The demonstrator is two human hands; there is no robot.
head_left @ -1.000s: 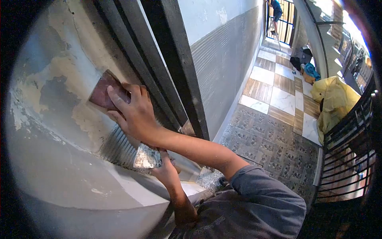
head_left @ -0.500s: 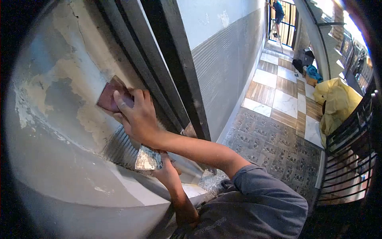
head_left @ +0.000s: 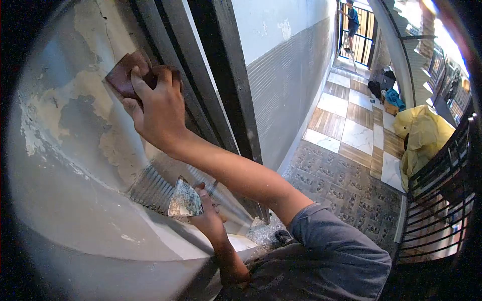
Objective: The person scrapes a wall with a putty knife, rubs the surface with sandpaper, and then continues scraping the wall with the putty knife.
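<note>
The right hand (head_left: 155,108) is in the upper left of the frame, reaching up from a grey sleeve (head_left: 331,251) at the bottom right. Its fingers are curled around a reddish-brown piece of sandpaper (head_left: 119,75) and press it flat against the wall (head_left: 60,160). The sandpaper sits on a patchy stretch of bare plaster and peeling grey paint, just beside the dark metal frame (head_left: 226,75) that runs diagonally through the upper middle of the picture.

The left hand (head_left: 208,219) is lower, at bottom centre, and well apart from the right. It is closed around the handle of a putty knife (head_left: 184,199). The knife's wide, paint-speckled blade points to the left, close to a ribbed grey band at the foot of the wall. Whether the blade touches the wall cannot be told.

At right, a tiled floor (head_left: 346,130) leads off towards the upper right of the frame. A yellow sheet (head_left: 422,133) is bunched on it beside a black railing (head_left: 437,200). At the far end, at the top right, 1 other person (head_left: 351,15) in a blue top stands on a ladder by a barred gate.
</note>
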